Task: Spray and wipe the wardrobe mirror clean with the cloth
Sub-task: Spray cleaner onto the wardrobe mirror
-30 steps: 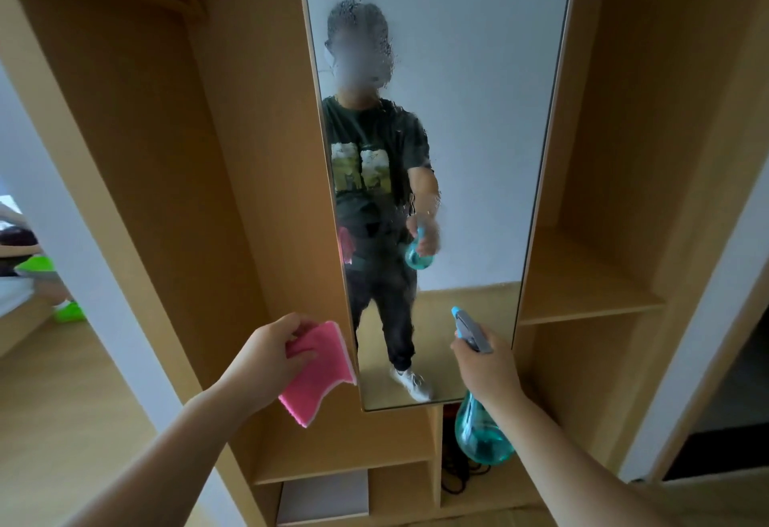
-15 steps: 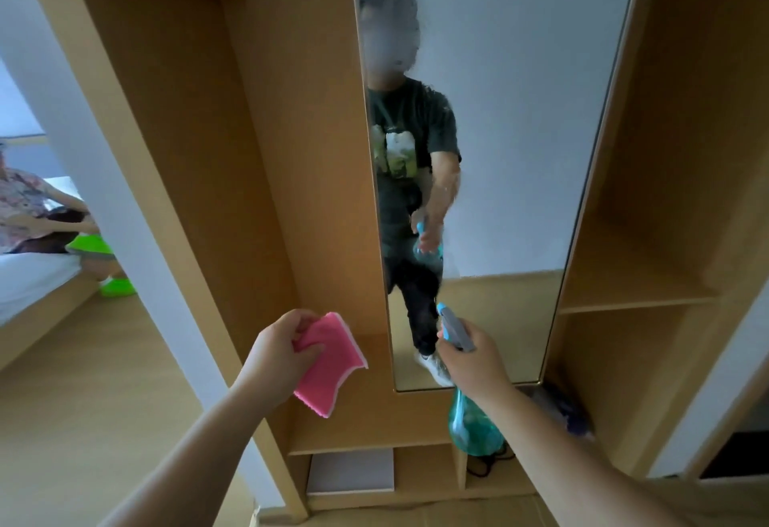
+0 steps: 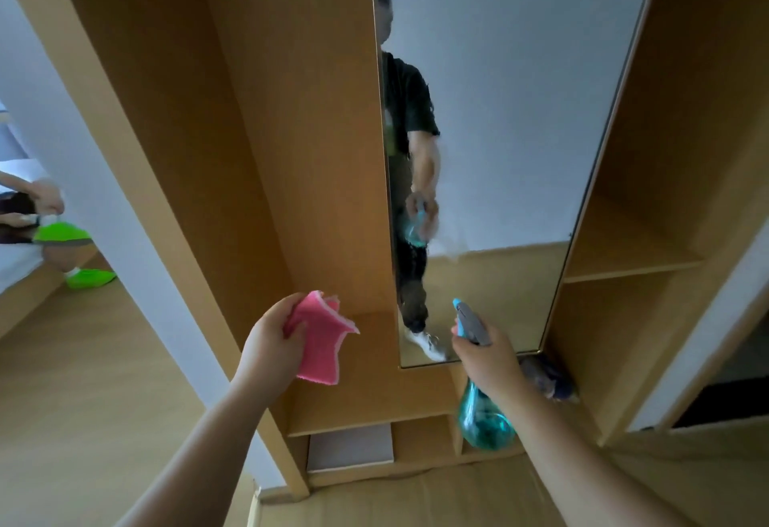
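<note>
soft, even daylight filled the scene, brightest on the white wall (image 3: 112,193) at the left. the wardrobe (image 3: 291,131) panels glowed warm where they faced it, while the shelves (image 3: 624,247) at the right sat in dimmer shade with soft-edged shadows. the mirror (image 3: 520,110) gave back a pale, flat grey. the reflected arm (image 3: 424,164) was smeared by blur. the wide lens bowed and splayed the uprights toward the edges, and the far left looked soft.
</note>
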